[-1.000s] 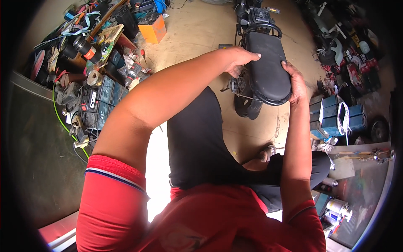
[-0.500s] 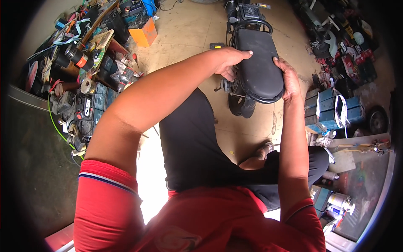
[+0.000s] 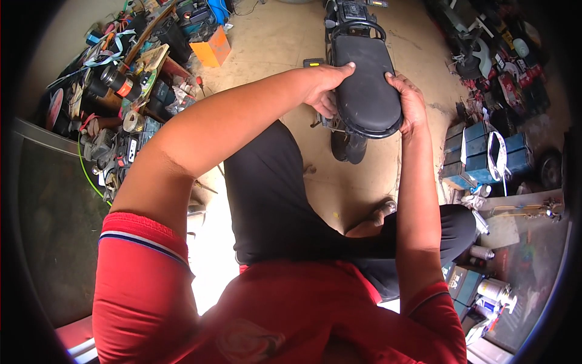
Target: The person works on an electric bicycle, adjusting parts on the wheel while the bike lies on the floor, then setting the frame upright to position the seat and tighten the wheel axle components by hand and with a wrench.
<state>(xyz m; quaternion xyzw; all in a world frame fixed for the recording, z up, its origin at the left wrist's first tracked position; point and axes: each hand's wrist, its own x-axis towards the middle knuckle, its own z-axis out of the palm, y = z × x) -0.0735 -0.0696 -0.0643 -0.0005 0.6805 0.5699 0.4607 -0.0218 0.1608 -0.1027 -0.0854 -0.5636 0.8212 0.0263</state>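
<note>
A black padded seat of a two-wheeled bike lies ahead of me, with a dark tube rail curving round its rear end. My left hand holds the seat's left edge, thumb on top and fingers curled down beside it. On the right edge, near the rear, my right hand grips with its thumb on top; its other fingers are partly hidden. Below the seat the rear tyre shows. A pedal with a yellow reflector sticks out to the left.
Tools and parts crowd the left side, with an orange box on the floor. Blue batteries stand at the right, below a heap of parts. Spray cans stand at the lower right. My foot is on the tiled floor.
The seat and both hands have shifted slightly left and farther from me. The surroundings have also shifted a little in the view. Both hands keep their hold on the seat.
</note>
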